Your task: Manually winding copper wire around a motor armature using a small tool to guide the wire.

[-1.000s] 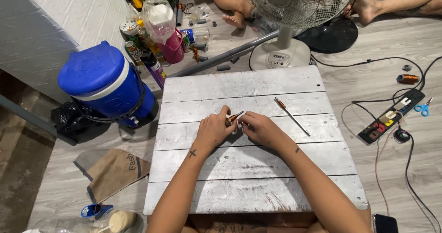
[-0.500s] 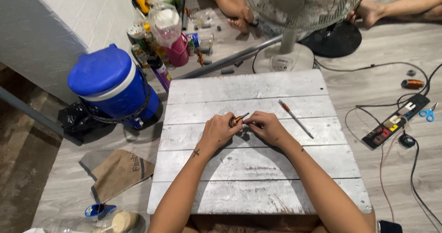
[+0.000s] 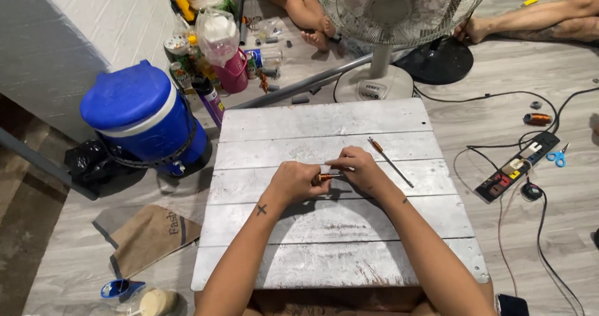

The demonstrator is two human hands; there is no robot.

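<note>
Both my hands meet over the middle of a low white plank table [image 3: 349, 241]. My left hand [image 3: 298, 182] is closed around a small copper-coloured cylindrical part [image 3: 323, 178]. My right hand [image 3: 359, 170] pinches a thin metal rod or tool tip that sticks out of that part. The two hands nearly touch. A slim screwdriver [image 3: 389, 160] with an orange handle lies on the table just right of my right hand.
A blue water cooler jug [image 3: 146, 119] stands left of the table, with bottles and cans behind it. A standing fan [image 3: 390, 35] is behind the table. A power strip [image 3: 518, 165], cables and blue scissors [image 3: 558, 156] lie on the floor at right. Other people's feet show at the top.
My hands stay together at the table's middle; the small part has turned in my fingers. The view has shifted slightly.
</note>
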